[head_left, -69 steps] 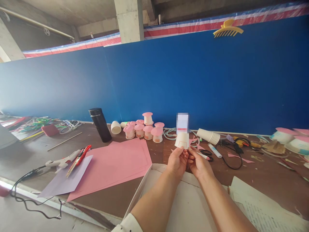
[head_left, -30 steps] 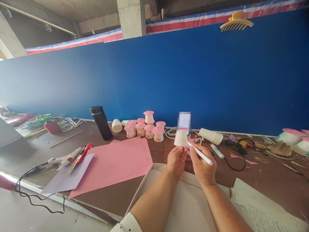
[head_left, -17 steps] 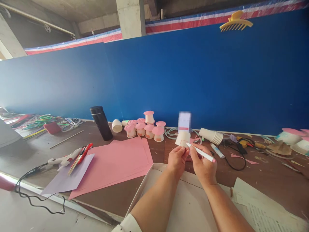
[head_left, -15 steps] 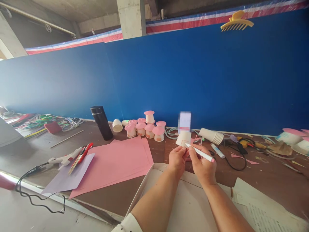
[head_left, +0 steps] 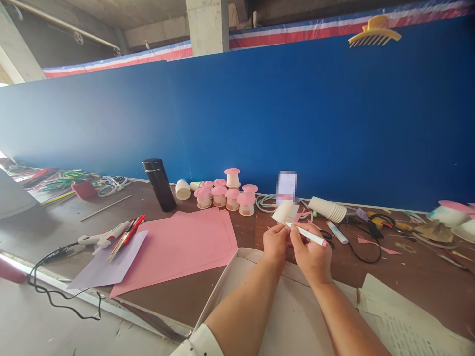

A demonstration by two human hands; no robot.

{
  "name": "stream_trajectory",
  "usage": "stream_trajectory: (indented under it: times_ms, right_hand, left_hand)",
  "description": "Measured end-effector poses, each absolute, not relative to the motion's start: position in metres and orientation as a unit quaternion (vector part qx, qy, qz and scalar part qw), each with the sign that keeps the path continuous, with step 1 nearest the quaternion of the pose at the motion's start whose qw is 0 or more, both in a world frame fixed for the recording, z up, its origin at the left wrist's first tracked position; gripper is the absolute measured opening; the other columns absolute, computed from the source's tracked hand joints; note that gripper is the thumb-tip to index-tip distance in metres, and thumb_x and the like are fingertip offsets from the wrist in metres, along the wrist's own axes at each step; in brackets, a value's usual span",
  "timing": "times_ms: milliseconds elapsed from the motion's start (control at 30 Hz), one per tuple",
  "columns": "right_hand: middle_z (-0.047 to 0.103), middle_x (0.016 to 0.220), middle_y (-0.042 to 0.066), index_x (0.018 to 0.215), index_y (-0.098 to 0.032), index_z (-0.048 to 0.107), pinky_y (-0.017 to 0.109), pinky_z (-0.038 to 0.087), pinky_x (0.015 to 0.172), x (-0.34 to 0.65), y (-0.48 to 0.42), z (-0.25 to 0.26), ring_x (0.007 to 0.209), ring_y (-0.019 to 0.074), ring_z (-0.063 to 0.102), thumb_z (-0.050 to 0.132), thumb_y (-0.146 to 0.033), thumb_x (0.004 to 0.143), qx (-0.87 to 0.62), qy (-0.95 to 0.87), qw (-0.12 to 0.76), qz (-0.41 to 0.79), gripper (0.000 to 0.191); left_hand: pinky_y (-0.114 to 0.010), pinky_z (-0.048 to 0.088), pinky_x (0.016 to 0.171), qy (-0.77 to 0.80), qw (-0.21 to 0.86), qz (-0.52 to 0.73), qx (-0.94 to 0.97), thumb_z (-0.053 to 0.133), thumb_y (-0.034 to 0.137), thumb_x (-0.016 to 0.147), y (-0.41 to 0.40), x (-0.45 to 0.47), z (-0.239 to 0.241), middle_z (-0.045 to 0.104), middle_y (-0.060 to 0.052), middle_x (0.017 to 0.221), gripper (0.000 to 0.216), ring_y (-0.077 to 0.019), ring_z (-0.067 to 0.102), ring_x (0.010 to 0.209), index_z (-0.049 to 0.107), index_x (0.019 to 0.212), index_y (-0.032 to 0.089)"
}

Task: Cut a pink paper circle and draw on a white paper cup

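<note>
Held cup [head_left: 282,212]: tilted, rim toward the person, above the tabletop [head_left: 185,300] toward its back edge
Left hand [head_left: 275,242]: grip pinching the rim
Right hand [head_left: 312,254]: grip closed around a marker [head_left: 310,234], tip at the cup
Cup's progress: outline partly drawn, apparently; no pink top
Seemingly done: pink-topped cups [head_left: 232,178], back edge
Seemingly untouched: nested cups [head_left: 327,209], back edge

My left hand [head_left: 275,242] holds a small white paper cup [head_left: 284,212], tilted, by its rim. My right hand [head_left: 312,254] grips a slim white pen with a pink end [head_left: 308,234], tip at the cup; contact unclear. Along the back edge of the brown desk [head_left: 178,302]: white paper cups with pink disc tops [head_left: 232,193]. Toward its front edge, leftward: flat pink paper sheets [head_left: 185,244].
</note>
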State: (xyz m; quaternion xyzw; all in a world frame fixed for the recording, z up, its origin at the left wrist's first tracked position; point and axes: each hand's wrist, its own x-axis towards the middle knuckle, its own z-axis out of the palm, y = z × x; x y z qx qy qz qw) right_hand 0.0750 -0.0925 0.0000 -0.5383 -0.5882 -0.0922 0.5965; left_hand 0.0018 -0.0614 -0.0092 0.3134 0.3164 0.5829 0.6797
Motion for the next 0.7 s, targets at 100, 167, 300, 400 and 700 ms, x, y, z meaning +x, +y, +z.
stream_trajectory:
  times_ms: [100,167,300,400,700]
  right_hand:
    - [0.074,0.083,0.007,0.088,-0.018,0.069,0.028,0.053,0.069,0.0748,-0.0925,-0.0006,0.076,0.0190,0.069,0.057,-0.038,0.089,-0.544,-0.587,0.591,-0.097,0.023]
    - [0.074,0.084,0.008,0.088,-0.018,0.069,0.029,0.053,0.071,0.0747,-0.0925,-0.0012,0.075,0.0190,0.069,0.057,-0.038,0.089,-0.548,-0.587,0.588,-0.094,0.024]
    - [0.075,0.084,0.008,0.088,-0.019,0.069,0.030,0.053,0.072,0.0749,-0.0920,-0.0028,0.077,0.0197,0.069,0.056,-0.039,0.089,-0.556,-0.587,0.583,-0.087,0.025]
    - [0.075,0.086,0.009,0.088,-0.018,0.070,0.029,0.053,0.070,0.0752,-0.0913,-0.0040,0.080,0.0208,0.070,0.055,-0.040,0.089,-0.560,-0.583,0.581,-0.093,0.026]
    - [0.075,0.087,0.009,0.087,-0.018,0.069,0.029,0.053,0.071,0.0751,-0.0905,-0.0050,0.081,0.0209,0.070,0.055,-0.041,0.089,-0.566,-0.584,0.574,-0.096,0.027]
  left_hand:
    - [-0.023,0.042,0.058,0.319,0.677,0.582,0.318,0.071,0.029,0.060,-0.0629,0.0013,-0.0070,0.059,-0.001,0.061,0.017,-0.0112,0.051,0.059,0.073,0.066,0.014]
    - [-0.024,0.042,0.059,0.320,0.677,0.580,0.320,0.072,0.029,0.059,-0.0639,0.0008,-0.0055,0.059,-0.001,0.061,0.015,-0.0114,0.051,0.060,0.072,0.063,0.014]
    - [-0.024,0.043,0.061,0.326,0.676,0.576,0.324,0.072,0.029,0.060,-0.0650,0.0000,-0.0039,0.060,-0.002,0.062,0.016,-0.0122,0.052,0.061,0.073,0.066,0.014]
    - [-0.024,0.043,0.061,0.322,0.678,0.573,0.329,0.071,0.030,0.061,-0.0643,0.0003,-0.0047,0.061,-0.002,0.062,0.018,-0.0119,0.051,0.061,0.075,0.069,0.014]
    - [-0.024,0.042,0.063,0.344,0.671,0.563,0.339,0.071,0.031,0.061,-0.0594,0.0025,-0.0121,0.061,-0.002,0.064,0.023,-0.0119,0.051,0.063,0.077,0.074,0.014]
